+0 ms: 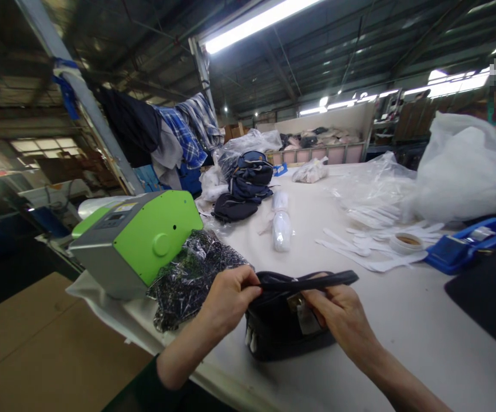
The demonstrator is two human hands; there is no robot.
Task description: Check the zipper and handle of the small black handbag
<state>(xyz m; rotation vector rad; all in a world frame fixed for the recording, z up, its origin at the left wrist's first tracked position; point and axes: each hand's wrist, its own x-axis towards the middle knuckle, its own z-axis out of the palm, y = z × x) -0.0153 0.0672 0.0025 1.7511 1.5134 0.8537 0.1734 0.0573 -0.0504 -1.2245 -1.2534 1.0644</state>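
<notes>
Left hand (233,294) pinching black strap (308,282), right hand (337,306) partly curled, gripping black bag (280,332) near its top.

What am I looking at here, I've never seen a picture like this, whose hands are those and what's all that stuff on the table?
This one picture comes from a camera worn on a person's head, looking forward and down, so the bare hands are the wearer's own. The left hand pinches a black strap on a black bag; the right hand holds the bag near its top. Left of them on the white table sit a green and grey machine and crumpled black-and-clear plastic. Farther back are dark bags and a clear-wrapped white bundle. To the right lie white strips, a tape roll and a blue tool.
</notes>
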